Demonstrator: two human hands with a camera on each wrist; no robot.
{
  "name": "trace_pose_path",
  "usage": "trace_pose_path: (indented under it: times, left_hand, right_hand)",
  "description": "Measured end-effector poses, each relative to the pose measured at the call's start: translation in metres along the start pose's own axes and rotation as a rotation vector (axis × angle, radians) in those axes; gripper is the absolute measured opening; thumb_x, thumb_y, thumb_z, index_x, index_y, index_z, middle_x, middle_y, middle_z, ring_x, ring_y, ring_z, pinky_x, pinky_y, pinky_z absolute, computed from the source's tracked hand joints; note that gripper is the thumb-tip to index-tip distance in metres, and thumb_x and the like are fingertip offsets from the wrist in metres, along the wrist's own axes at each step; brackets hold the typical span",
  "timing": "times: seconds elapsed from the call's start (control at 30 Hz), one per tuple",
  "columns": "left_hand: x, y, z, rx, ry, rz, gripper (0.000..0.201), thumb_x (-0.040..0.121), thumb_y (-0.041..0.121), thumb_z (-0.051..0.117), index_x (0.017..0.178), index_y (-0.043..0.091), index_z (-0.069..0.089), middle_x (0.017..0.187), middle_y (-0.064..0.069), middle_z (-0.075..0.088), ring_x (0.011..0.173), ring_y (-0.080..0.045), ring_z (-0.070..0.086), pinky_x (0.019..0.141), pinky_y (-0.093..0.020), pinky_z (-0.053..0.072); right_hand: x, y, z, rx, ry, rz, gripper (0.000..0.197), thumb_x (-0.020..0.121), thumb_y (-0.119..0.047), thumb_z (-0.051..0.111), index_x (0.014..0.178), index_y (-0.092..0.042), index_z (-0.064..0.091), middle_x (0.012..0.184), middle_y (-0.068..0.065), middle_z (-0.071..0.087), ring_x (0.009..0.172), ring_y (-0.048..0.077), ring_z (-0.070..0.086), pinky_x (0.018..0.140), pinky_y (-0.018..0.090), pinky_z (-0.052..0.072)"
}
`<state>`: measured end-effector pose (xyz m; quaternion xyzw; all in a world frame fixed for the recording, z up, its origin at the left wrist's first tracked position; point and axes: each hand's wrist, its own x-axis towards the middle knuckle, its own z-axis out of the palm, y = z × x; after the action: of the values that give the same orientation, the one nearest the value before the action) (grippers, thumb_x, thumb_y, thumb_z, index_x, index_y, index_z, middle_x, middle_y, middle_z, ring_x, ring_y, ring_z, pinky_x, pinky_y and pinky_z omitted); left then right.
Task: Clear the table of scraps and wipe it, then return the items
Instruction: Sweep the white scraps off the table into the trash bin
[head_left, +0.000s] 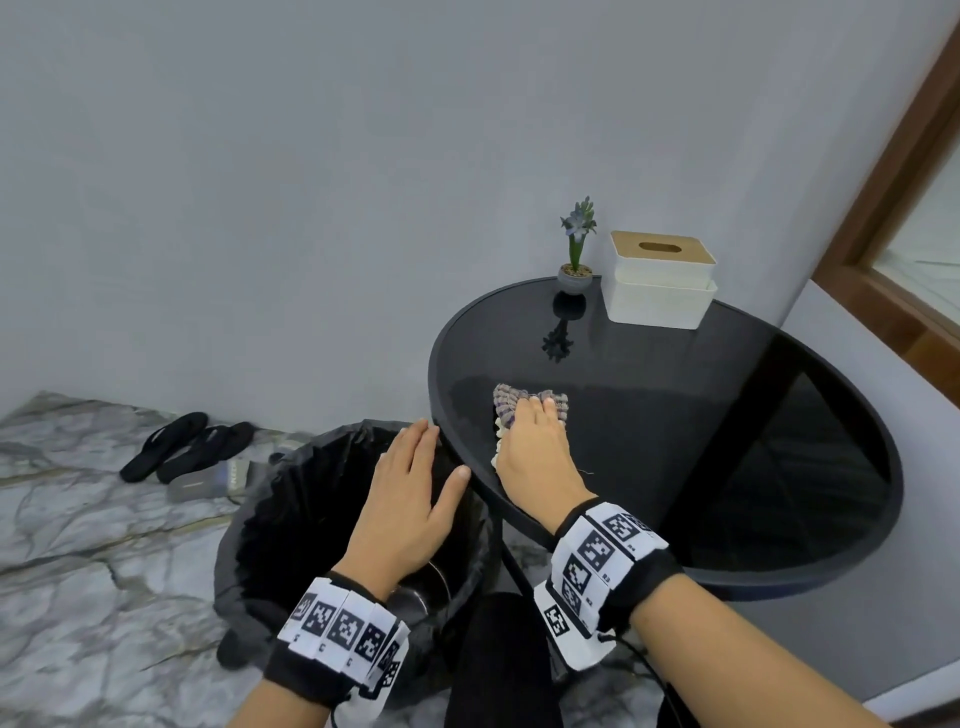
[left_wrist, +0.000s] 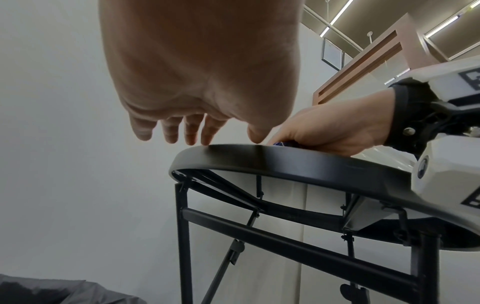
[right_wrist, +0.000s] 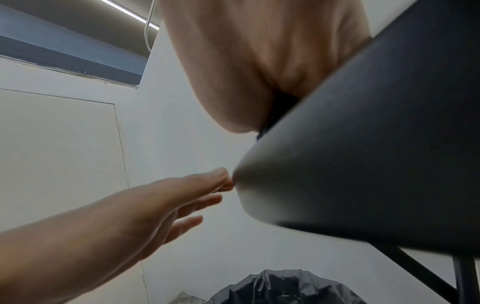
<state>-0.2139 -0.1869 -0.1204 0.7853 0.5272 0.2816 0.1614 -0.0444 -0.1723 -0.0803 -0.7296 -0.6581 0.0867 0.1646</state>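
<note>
Round black glass table (head_left: 779, 415) — right hand (head_left: 535, 447) presses knobbly woven cloth (head_left: 524, 402) flat near its left edge (fingers spread). Left hand (head_left: 410, 493), fingers straight, hovers over black-lined bin (head_left: 270, 519).

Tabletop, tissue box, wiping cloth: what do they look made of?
Tabletop: probably dark glass, glossy; it mirrors the potted plant. Its rim looks like matte black metal or plastic.
Tissue box: white matte body, likely plastic; tan lid, wood or bamboo by colour, grain not visible.
Cloth under the right hand: soft textile, ribbed or knitted weave, purple-grey and cream.
</note>
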Motion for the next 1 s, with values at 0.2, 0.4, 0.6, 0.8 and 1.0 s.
trace_pose_path:
  times: [0.2,0.4,0.6,0.8,1.0]
  left_hand:
    - [0.004,-0.027,-0.01,0.119,-0.052,-0.039,0.081,0.091,0.068,0.02,0.152,0.017,0.029,0.16,-0.002,0.026,0.15,-0.021,0.016,0.121,-0.045,0.018]
    - [0.006,-0.059,-0.016,0.165,-0.061,-0.077,0.084,0.089,0.069,0.022,0.15,0.013,0.033,0.158,-0.006,0.031,0.148,-0.023,0.022,0.12,-0.046,0.022]
    - [0.004,-0.083,-0.021,0.165,-0.07,-0.119,0.084,0.088,0.068,0.023,0.15,0.012,0.034,0.158,-0.007,0.031,0.148,-0.024,0.021,0.121,-0.045,0.02]
    - [0.004,-0.099,-0.022,0.162,-0.102,-0.17,0.086,0.088,0.069,0.022,0.15,0.012,0.033,0.158,-0.008,0.031,0.149,-0.025,0.02,0.121,-0.043,0.02]
    - [0.002,-0.099,-0.03,0.135,-0.095,-0.178,0.078,0.093,0.062,0.03,0.151,0.01,0.032,0.158,-0.008,0.03,0.149,-0.023,0.019,0.122,-0.04,0.017]
  right_hand:
    - [0.002,-0.028,-0.004,0.049,-0.02,0.007,0.06,0.094,-0.014,0.045,0.145,0.005,0.021,0.156,0.021,0.022,0.148,0.034,0.008,0.12,0.041,0.012]
    - [0.014,-0.061,0.004,0.09,-0.017,-0.011,0.055,0.091,-0.011,0.047,0.14,0.005,0.029,0.151,0.022,0.029,0.145,0.034,0.015,0.119,0.043,0.017]
    - [0.033,-0.078,0.024,0.049,-0.003,-0.106,0.045,0.089,-0.008,0.043,0.132,0.006,0.042,0.141,0.021,0.04,0.137,0.036,0.028,0.118,0.039,0.014]
    - [0.041,-0.093,0.01,0.386,-0.034,-0.108,0.033,0.095,-0.006,0.039,0.126,0.001,0.048,0.123,0.022,0.054,0.113,0.036,0.053,0.094,0.04,0.043]
    - [0.042,-0.086,-0.021,0.613,-0.011,0.005,0.034,0.101,-0.019,0.028,0.122,-0.012,0.055,0.1,0.006,0.055,0.075,0.012,0.052,0.058,0.016,0.04]
